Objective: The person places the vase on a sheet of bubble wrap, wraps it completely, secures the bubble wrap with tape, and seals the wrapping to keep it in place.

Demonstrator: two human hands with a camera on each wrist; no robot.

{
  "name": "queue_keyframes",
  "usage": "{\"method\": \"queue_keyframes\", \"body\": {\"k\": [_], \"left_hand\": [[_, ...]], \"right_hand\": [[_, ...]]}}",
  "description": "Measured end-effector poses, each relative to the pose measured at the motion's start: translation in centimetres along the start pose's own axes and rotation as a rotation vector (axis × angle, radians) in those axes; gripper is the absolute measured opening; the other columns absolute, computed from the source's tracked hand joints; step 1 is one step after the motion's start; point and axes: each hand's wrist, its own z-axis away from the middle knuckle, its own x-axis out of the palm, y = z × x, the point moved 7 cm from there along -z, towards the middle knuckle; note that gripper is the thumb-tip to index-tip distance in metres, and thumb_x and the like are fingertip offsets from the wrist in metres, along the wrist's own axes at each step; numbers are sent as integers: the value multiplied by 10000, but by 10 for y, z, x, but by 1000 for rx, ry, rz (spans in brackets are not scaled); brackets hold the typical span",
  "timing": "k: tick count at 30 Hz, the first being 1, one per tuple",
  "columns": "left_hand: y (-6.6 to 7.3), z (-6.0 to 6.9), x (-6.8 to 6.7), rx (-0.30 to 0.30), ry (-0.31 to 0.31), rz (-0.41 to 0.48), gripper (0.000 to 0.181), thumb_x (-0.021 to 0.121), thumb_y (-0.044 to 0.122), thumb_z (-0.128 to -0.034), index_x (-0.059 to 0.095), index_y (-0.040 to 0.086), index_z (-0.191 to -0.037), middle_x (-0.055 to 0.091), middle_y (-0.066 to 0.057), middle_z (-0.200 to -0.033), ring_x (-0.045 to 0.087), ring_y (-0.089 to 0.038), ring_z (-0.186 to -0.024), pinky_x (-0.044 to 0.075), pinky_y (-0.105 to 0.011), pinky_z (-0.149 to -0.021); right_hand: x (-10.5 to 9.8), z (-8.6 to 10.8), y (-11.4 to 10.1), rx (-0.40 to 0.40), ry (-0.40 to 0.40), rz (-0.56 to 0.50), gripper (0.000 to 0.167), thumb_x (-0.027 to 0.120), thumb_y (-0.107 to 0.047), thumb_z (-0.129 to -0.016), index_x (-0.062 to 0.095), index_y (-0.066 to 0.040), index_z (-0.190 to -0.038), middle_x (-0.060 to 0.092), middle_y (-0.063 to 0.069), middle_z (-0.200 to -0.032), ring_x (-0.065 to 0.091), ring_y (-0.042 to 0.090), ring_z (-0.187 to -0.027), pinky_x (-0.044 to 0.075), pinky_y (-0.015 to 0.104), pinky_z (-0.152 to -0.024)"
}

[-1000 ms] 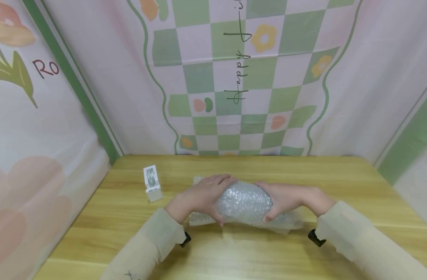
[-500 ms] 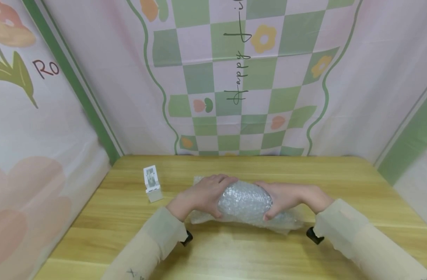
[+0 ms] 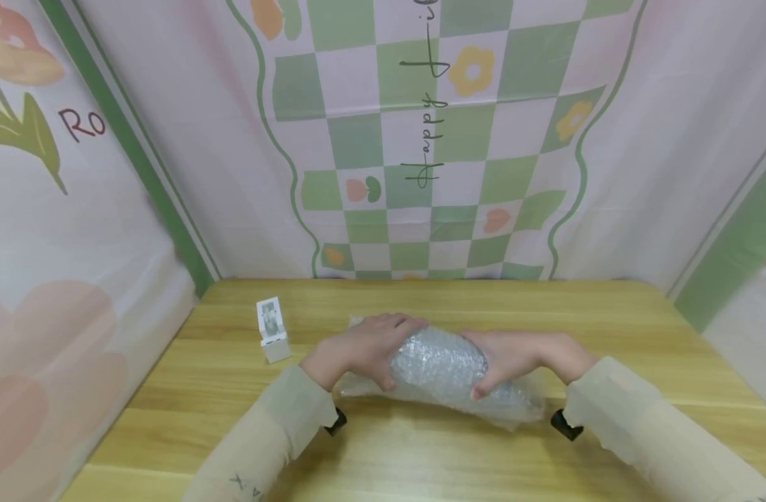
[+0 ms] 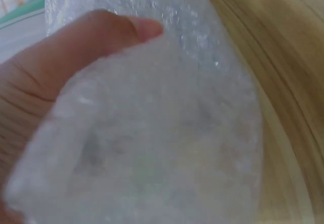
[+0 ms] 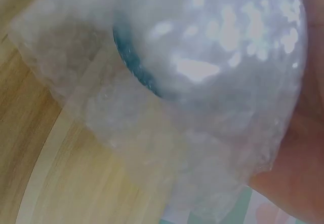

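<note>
bubble-wrapped bundle (image 3: 439,362) lies crosswise, held from both sides

the bundle sits on the near-to-middle part of the wooden table (image 3: 421,460), directly between the left hand (image 3: 373,348) and the right hand (image 3: 507,357). its long axis runs left to right, the right end angled a little toward the near side. neither hand is nearer, since both touch it: the left hand grips the left part and the right hand grips the right part, each with the thumb on the near side and fingers curved over toward the far side. the hands are apart from each other, with shiny wrap showing in the gap. loose wrap spreads past them at left and right. whether the underside rests fully on the table, i cannot tell.

as for containers, the clear wrap is the main one. in the right wrist view a dark teal curved edge (image 5: 132,57) shows through it, so something rounded seems to be inside; what it is cannot be made out. farther left, well apart from the bundle and nearer the left hand, stands a small white box-like item (image 3: 275,348) with a raised, printed flap (image 3: 270,317); its contents, if any, do not show.
</note>
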Motion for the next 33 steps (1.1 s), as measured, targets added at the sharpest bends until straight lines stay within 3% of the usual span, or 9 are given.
{"method": "queue_keyframes", "body": {"k": [9, 14, 17, 22, 28, 33], "left_hand": [[-2, -1, -1, -8, -53, 77, 1121, 932, 237, -695, 282, 187, -1607, 455, -63, -1526, 468, -249, -1360, 424, -419, -1118], [-2, -2, -1, -24, -63, 93, 1112, 932, 234, -706, 282, 196, -1608, 465, -56, -1512, 474, -243, -1352, 434, -424, -1109], [-3, -2, -1, -31, -68, 100, 1108, 930, 229, -711, 282, 202, -1609, 467, -53, -1510, 476, -241, -1348, 440, -427, -1102], [-5, -3, 1, -42, -78, 111, 1106, 925, 231, -712, 279, 208, -1610, 466, -51, -1509, 479, -240, -1342, 443, -430, -1096], [-6, -4, 0, -59, -83, 147, 1108, 915, 225, -708, 277, 209, -1613, 481, -41, -1489, 489, -227, -1315, 452, -426, -1079], [-4, -4, -1, -63, -94, 142, 1109, 919, 240, -712, 277, 201, -1615, 479, -46, -1493, 486, -237, -1328, 444, -438, -1092]], "right_hand": [[1, 0, 6, 42, -60, -19, 1098, 827, -376, -771, 206, 63, -1563, 454, 190, -1469, 468, 364, -1332, 397, 570, -1104], [2, 5, 7, 32, -11, -54, 1207, 833, -377, -800, 37, 52, -1600, 294, 319, -1553, 402, 462, -1364, 398, 640, -1079], [1, 11, 4, 8, 42, -39, 1203, 838, -387, -809, 42, 32, -1609, 268, 347, -1559, 410, 495, -1346, 405, 673, -1060], [1, 17, -3, -62, 124, 37, 1140, 842, -418, -805, 160, 33, -1600, 305, 312, -1567, 412, 487, -1355, 385, 673, -1078], [7, 13, -8, -174, 143, -8, 1242, 930, -355, -699, 165, 3, -1610, 362, 212, -1560, 452, 398, -1340, 436, 607, -1058], [12, 11, -6, -166, 195, 44, 1273, 948, -334, -659, 171, -1, -1610, 397, 176, -1546, 469, 357, -1340, 426, 587, -1083]]}}
